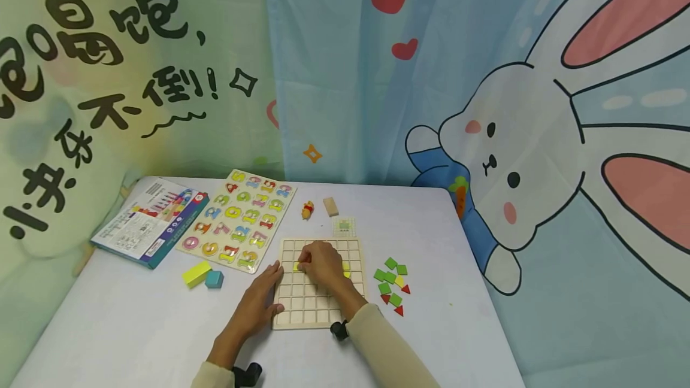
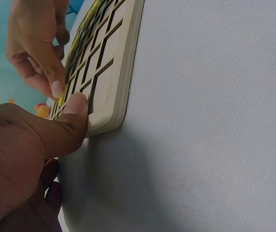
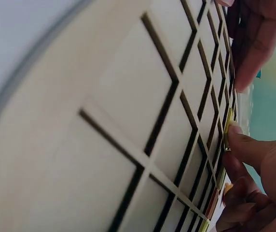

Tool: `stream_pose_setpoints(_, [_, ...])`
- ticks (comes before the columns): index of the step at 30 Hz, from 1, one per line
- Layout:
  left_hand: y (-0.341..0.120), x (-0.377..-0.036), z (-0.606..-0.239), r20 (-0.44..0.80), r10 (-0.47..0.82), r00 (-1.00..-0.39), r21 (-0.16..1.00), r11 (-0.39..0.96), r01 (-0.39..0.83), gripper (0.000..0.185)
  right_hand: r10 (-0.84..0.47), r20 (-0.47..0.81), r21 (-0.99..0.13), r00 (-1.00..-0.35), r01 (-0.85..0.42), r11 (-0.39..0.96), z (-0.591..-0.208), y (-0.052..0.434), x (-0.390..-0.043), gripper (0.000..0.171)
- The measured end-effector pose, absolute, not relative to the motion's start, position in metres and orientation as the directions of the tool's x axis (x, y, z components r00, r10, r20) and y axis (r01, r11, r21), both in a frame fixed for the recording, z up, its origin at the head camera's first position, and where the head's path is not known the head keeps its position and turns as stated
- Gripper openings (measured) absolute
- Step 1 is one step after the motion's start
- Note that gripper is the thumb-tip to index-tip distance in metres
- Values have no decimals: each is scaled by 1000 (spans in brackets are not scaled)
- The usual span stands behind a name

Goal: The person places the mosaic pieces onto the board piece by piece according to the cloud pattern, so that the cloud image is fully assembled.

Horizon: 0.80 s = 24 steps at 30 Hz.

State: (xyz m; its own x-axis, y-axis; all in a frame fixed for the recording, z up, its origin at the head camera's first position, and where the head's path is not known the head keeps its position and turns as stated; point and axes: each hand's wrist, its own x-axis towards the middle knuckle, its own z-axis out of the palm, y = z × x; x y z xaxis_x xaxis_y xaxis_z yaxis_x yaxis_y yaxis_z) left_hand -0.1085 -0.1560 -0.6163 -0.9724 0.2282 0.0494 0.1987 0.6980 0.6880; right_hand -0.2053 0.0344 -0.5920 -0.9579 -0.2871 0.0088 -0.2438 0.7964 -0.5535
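Observation:
A pale wooden grid board (image 1: 302, 318) lies on the white table. My right hand (image 1: 325, 265) is over its upper part, thumb and finger pinching a small yellow tile (image 3: 227, 126) at the grid. My left hand (image 1: 259, 299) lies along the board's left side with its fingers stretched out. In the left wrist view, its thumb (image 2: 76, 104) presses on the board's edge near a corner. More yellow pieces (image 1: 346, 267) sit in the grid to the right of my right hand, which hides part of that row.
Several green squares (image 1: 384, 288), red triangles (image 1: 399, 311) and a yellow tile (image 1: 399, 281) lie right of the board. A patterned card (image 1: 344, 227), wooden block (image 1: 330, 206) and bear figurine (image 1: 307, 210) are behind it. Leftward are yellow (image 1: 196, 274) and blue (image 1: 214, 279) blocks, a letter board (image 1: 237, 220) and a book (image 1: 151, 220).

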Motion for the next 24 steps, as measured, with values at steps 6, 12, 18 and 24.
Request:
stream_pose_setpoints(6, [-156, -107, -616, 60, 231, -971, 684, 699, 209, 84, -270, 1, -546, -963, -227, 806, -590, 38, -197, 10])
stream_pose_setpoints(12, [-156, -106, -614, 69, 229, -971, 682, 700, 214, 84, -218, 38, -644, -975, -191, 741, -588, 55, -184, 25])
stream_pose_setpoints(18, [-155, -106, -614, 72, 230, -971, 673, 707, 217, 85, -86, 70, -752, -994, -109, 650, -582, 93, -168, 27])
stream_pose_setpoints(24, [-155, -106, -614, 77, 230, -970, 669, 709, 221, 85, 79, 88, -738, -993, -12, 675, -584, 153, -158, 29])
